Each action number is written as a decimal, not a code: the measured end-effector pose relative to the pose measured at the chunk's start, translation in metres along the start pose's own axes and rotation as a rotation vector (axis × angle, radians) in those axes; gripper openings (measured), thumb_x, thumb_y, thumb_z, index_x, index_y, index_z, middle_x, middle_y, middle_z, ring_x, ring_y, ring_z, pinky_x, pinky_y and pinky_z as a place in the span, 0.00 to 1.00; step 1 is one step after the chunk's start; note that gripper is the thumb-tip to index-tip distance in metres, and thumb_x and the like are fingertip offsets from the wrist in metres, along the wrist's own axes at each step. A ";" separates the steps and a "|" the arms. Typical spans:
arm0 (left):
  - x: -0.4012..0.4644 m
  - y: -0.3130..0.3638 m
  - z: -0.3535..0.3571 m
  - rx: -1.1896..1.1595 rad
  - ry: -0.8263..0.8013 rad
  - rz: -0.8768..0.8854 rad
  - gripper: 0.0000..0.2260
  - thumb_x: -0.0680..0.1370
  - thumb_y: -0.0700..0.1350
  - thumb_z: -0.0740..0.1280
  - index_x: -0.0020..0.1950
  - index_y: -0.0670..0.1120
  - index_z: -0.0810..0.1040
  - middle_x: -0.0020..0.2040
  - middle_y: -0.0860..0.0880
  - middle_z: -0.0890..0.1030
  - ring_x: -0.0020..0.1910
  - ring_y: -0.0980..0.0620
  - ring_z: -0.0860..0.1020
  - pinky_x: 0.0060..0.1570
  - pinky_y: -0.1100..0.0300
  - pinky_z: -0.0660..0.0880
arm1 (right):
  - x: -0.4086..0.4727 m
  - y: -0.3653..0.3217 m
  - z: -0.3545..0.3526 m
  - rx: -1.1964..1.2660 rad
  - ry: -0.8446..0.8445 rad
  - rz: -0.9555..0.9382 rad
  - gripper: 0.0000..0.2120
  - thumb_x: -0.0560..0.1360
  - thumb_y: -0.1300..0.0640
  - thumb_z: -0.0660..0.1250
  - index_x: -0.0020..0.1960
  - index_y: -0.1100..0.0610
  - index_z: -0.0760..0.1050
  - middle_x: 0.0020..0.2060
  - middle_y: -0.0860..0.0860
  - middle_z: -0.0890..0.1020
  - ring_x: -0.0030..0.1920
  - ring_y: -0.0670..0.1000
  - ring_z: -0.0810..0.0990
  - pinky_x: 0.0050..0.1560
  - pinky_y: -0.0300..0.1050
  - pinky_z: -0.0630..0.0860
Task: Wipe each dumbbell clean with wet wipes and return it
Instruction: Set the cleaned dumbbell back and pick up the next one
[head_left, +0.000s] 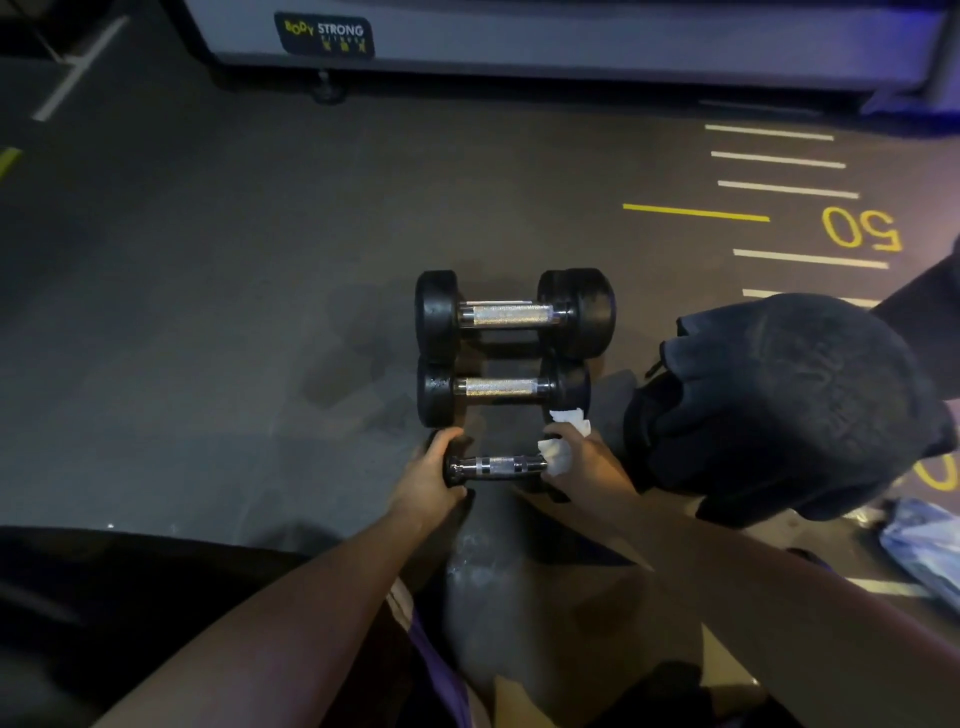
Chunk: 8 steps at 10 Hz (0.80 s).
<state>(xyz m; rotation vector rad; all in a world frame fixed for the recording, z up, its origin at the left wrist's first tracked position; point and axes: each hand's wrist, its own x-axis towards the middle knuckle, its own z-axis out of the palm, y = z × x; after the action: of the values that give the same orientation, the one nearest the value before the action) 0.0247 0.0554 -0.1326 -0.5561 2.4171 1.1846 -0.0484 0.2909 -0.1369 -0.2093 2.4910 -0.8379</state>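
Observation:
Three black dumbbells with knurled chrome handles lie in a row on the dark gym floor. The largest dumbbell (514, 314) is farthest, a middle dumbbell (503, 388) sits behind the nearest, smallest dumbbell (496, 466). My left hand (428, 480) grips the left head of the smallest dumbbell. My right hand (584, 467) holds a crumpled white wet wipe (558, 449) against its right end, which hides that head.
A large black bag (789, 410) sits just right of the dumbbells. A bluish plastic packet (924, 545) lies at the right edge. Painted floor lines and a yellow "50" (862, 228) mark the far right. A machine base (519, 41) spans the back.

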 end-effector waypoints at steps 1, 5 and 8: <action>-0.006 0.007 -0.006 0.109 0.076 0.007 0.31 0.73 0.48 0.73 0.70 0.67 0.64 0.64 0.50 0.72 0.61 0.45 0.77 0.58 0.48 0.76 | -0.007 -0.003 -0.008 -0.086 0.026 -0.019 0.32 0.71 0.51 0.74 0.72 0.47 0.66 0.61 0.51 0.72 0.55 0.52 0.76 0.54 0.44 0.75; -0.039 0.060 -0.003 0.319 0.179 0.232 0.26 0.73 0.57 0.71 0.70 0.61 0.68 0.66 0.55 0.69 0.67 0.51 0.69 0.59 0.51 0.76 | -0.044 -0.018 -0.039 -0.036 0.087 -0.038 0.30 0.67 0.52 0.75 0.67 0.42 0.70 0.60 0.48 0.72 0.55 0.48 0.75 0.57 0.41 0.73; -0.060 0.129 0.058 0.334 0.092 0.483 0.26 0.74 0.57 0.69 0.71 0.59 0.67 0.67 0.59 0.68 0.67 0.53 0.70 0.59 0.49 0.76 | -0.109 0.022 -0.093 -0.060 0.151 -0.081 0.29 0.68 0.53 0.75 0.66 0.40 0.69 0.56 0.41 0.68 0.53 0.46 0.73 0.42 0.29 0.66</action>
<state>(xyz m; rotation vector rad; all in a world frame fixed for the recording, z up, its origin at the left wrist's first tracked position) 0.0199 0.1851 -0.0508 0.0858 2.8432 0.8963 -0.0009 0.3898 -0.0414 -0.2788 2.6670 -0.8408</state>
